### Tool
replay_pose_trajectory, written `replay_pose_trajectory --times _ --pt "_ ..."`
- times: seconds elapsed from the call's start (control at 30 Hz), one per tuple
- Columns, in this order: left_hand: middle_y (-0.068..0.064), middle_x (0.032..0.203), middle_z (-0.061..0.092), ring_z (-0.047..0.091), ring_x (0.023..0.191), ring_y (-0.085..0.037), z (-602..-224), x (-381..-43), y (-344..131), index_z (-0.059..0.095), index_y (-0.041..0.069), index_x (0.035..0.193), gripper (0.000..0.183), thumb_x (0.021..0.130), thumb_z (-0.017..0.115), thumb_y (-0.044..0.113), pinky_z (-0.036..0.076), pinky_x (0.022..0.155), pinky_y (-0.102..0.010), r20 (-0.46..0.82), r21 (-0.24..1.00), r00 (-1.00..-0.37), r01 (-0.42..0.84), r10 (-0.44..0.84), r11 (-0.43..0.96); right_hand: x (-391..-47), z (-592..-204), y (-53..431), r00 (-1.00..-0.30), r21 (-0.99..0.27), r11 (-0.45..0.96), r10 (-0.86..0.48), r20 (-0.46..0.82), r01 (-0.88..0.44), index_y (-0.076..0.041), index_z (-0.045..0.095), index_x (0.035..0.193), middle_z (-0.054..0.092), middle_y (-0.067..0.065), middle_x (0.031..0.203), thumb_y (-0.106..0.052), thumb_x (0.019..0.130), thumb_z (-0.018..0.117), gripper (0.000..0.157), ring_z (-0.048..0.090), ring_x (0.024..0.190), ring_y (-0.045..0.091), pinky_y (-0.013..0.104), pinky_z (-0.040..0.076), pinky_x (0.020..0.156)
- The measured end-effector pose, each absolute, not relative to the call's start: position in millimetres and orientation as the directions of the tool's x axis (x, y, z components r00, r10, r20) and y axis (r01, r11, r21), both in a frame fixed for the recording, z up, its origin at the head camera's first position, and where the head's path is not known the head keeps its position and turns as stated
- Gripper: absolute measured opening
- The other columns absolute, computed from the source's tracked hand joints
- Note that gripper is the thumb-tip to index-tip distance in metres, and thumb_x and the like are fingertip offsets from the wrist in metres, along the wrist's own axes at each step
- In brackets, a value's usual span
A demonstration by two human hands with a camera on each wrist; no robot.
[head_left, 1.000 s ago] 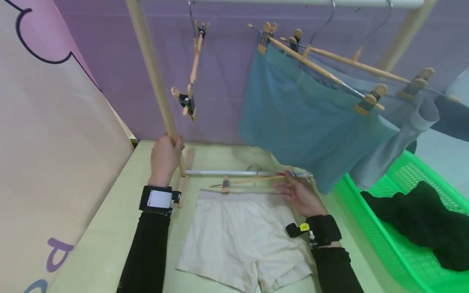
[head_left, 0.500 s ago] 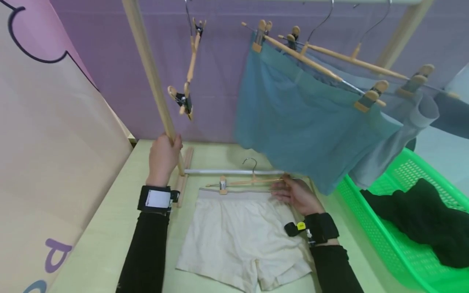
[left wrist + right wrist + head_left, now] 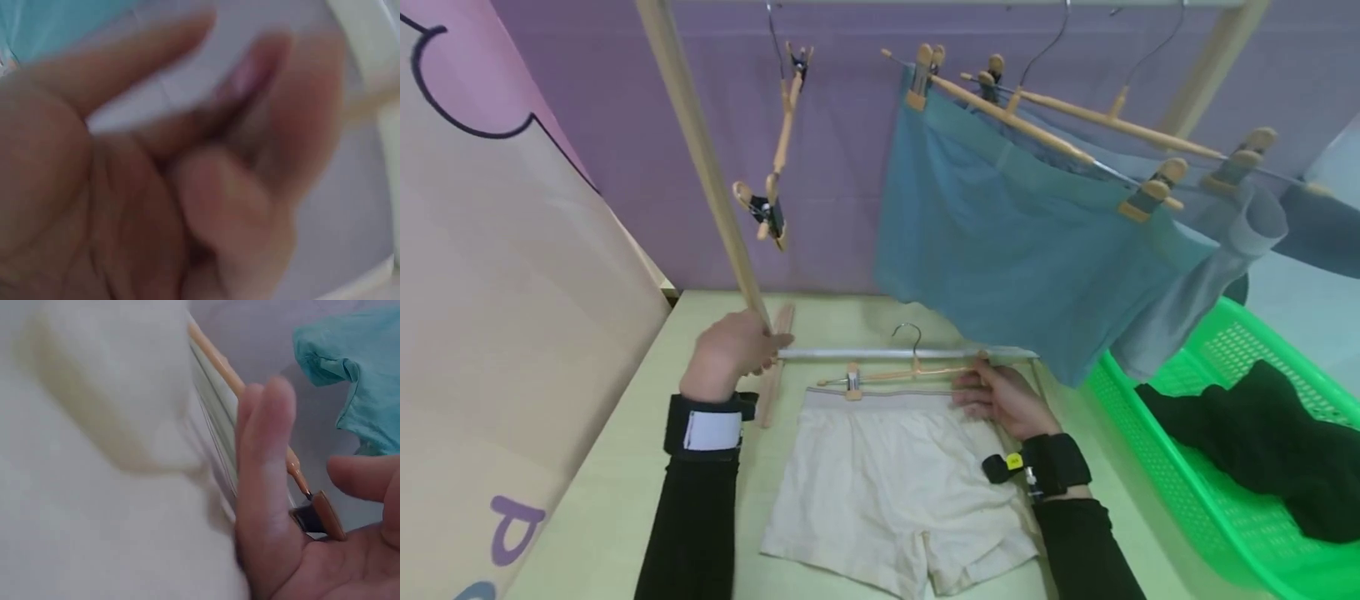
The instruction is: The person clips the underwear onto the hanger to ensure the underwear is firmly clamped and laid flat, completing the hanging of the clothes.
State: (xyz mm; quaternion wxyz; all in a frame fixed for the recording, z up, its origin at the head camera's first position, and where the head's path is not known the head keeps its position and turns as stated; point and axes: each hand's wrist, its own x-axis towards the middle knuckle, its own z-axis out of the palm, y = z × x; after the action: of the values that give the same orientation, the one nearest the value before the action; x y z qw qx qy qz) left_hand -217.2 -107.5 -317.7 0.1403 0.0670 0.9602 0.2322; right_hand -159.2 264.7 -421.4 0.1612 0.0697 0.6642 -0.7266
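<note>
Cream shorts (image 3: 902, 483) lie flat in front of me, waistband away from me. Along the waistband lies a wooden clip hanger (image 3: 891, 376), hook pointing away, its left clip (image 3: 853, 382) over the waistband. My right hand (image 3: 1011, 400) is at the hanger's right end. In the right wrist view its fingers (image 3: 269, 469) are extended beside the bar, the thumb stands apart, and a clip (image 3: 329, 515) shows by the palm. My left hand (image 3: 730, 354), loosely curled and holding nothing, is beside the foot of the rack's left post (image 3: 703, 150); the left wrist view is blurred.
Teal shorts (image 3: 1000, 208) hang from a clip hanger on the rack, with grey garments (image 3: 1213, 267) behind. A bare clip hanger (image 3: 784, 133) hangs at left. On the right stands a green basket (image 3: 1157, 475) with black cloth (image 3: 1277, 442) inside. A white rail (image 3: 880, 354) crosses low.
My left hand has let go of the rack post and moved down and slightly left. The hanger's hook has tilted up into fuller view; my right hand has stayed nearly in place.
</note>
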Motion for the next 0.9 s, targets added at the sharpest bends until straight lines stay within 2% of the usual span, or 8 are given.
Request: replay_pose_trajectory --times 0.1,0.23,0.37,0.47,0.6,0.73,0.83,0.9 --pt "-0.013 0.083 0.069 0.061 0.065 -0.019 -328 -218 -88 0.067 0.0 0.099 0.029 0.097 0.064 0.029 0.046 0.053 -0.026 -0.33 0.548 -0.88 0.117 0.342 0.828 -158 -418 271 -0.929 -0.938 0.037 -0.126 -0.347 0.345 -0.001 0.043 0.132 0.068 0.0 0.1 -0.038 0.108 0.038 0.045 0.071 0.082 0.008 0.025 0.057 0.07" --pt "-0.013 0.082 0.069 0.06 0.063 -0.019 -348 -224 -63 0.06 -0.001 0.112 0.036 0.092 0.072 0.028 0.045 0.052 -0.026 -0.353 0.532 -0.84 0.182 0.412 0.827 -154 -411 281 -0.939 -0.928 0.221 -0.103 -0.329 0.301 0.004 0.052 0.124 0.067 0.007 0.103 -0.039 0.107 0.042 0.047 0.067 0.074 0.008 0.027 0.056 0.066" --pt "-0.008 0.068 0.065 0.055 0.055 -0.016 -365 -230 -49 0.062 0.002 0.101 0.035 0.089 0.075 0.032 0.041 0.051 -0.027 -0.327 0.471 -0.834 0.263 0.443 0.842 -149 -404 289 -0.955 -0.9 0.381 -0.116 -0.274 0.212 0.006 0.047 0.139 0.063 0.024 0.117 -0.033 0.107 0.046 0.051 0.057 0.066 0.007 0.031 0.048 0.061" --pt "-0.002 0.053 0.053 0.047 0.047 -0.014 -372 -232 -43 0.064 0.004 0.078 0.033 0.091 0.073 0.033 0.037 0.048 -0.027 -0.307 0.452 -0.83 0.304 0.466 0.839 -146 -402 293 -0.966 -0.878 0.457 -0.131 -0.224 0.142 0.01 0.052 0.133 0.062 0.024 0.093 -0.025 0.106 0.048 0.044 0.042 0.058 0.009 0.035 0.041 0.058" --pt "0.003 0.046 0.042 0.041 0.044 -0.013 -378 -233 -38 0.061 0.006 0.064 0.041 0.095 0.067 0.031 0.035 0.047 -0.027 -0.264 0.45 -0.838 0.332 0.478 0.829 -147 -403 293 -0.975 -0.852 0.513 -0.112 -0.193 0.11 0.01 0.061 0.114 0.04 0.003 0.065 -0.021 0.104 0.054 0.034 0.032 0.057 0.013 0.038 0.036 0.06" --pt "0.003 0.047 0.04 0.04 0.046 -0.012 -383 -235 -40 0.05 0.013 0.056 0.045 0.096 0.066 0.027 0.032 0.048 -0.026 -0.209 0.449 -0.855 0.346 0.474 0.823 -148 -404 289 -0.976 -0.82 0.553 -0.058 -0.21 0.144 0.006 0.061 0.125 0.06 0.014 0.093 -0.029 0.099 0.062 0.043 0.054 0.081 0.02 0.037 0.044 0.073" --pt "0.004 0.049 0.038 0.038 0.048 -0.012 -385 -236 -43 0.045 0.016 0.055 0.047 0.096 0.066 0.028 0.029 0.048 -0.026 -0.163 0.431 -0.873 0.356 0.459 0.829 -147 -406 287 -0.977 -0.811 0.57 -0.059 -0.203 0.134 0.005 0.059 0.13 0.057 0.023 0.126 -0.029 0.098 0.064 0.047 0.059 0.103 0.029 0.039 0.049 0.081" --pt "0.005 0.05 0.04 0.038 0.049 -0.011 -386 -237 -45 0.05 0.014 0.056 0.045 0.096 0.067 0.028 0.028 0.048 -0.026 -0.131 0.42 -0.885 0.358 0.446 0.834 -147 -406 288 -0.978 -0.817 0.565 -0.08 -0.192 0.114 0.006 0.06 0.128 0.056 0.025 0.127 -0.026 0.097 0.066 0.045 0.059 0.104 0.032 0.04 0.05 0.081"
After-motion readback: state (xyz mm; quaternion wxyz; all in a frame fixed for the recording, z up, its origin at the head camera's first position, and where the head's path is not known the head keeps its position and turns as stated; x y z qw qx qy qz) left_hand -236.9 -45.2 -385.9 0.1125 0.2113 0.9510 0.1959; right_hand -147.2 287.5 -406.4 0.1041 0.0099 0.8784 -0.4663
